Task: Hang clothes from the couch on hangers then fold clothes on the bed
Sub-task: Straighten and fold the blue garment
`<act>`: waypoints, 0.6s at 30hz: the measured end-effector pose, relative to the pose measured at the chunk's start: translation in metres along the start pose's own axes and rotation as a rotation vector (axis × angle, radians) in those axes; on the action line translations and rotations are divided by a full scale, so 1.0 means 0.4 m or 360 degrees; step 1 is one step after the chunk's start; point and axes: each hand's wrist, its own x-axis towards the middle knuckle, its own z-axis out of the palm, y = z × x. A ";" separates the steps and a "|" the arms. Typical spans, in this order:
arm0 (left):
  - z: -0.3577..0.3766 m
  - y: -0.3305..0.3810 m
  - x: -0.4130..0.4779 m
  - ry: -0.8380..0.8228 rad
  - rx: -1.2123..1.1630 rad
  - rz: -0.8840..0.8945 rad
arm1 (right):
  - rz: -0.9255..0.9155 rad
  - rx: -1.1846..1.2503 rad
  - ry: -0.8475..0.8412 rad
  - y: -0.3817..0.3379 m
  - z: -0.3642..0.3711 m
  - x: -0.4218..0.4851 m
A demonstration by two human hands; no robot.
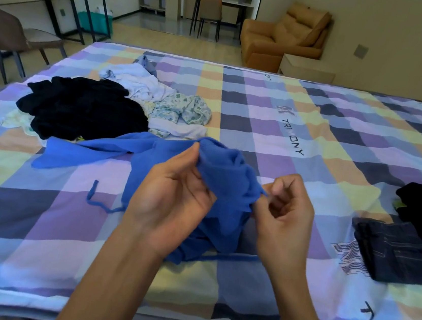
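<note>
Left hand and right hand both pinch the crumpled blue knit garment; its sleeve stretches left across the checkered bed.

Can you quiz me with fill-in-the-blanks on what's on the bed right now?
1. Both hands, left hand and right hand, grip the ____ garment.
2. The folded jeans lie on the person's ____ side of the bed.
3. The unfolded pile's largest item is coloured ____.
4. The couch holds ____ clothes.

Missing words: blue; right; black; no
</note>
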 end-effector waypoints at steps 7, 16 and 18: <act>-0.017 -0.031 0.008 0.0230 0.0654 0.0216 | -0.0103 -0.0054 -0.0225 -0.045 -0.014 0.004; -0.047 -0.050 0.000 -0.0312 0.1272 0.0352 | 0.0041 0.0109 -0.0405 -0.065 -0.031 0.013; -0.054 -0.050 -0.002 -0.0331 0.1497 0.0399 | 0.0188 0.0348 -0.0360 -0.061 -0.040 0.018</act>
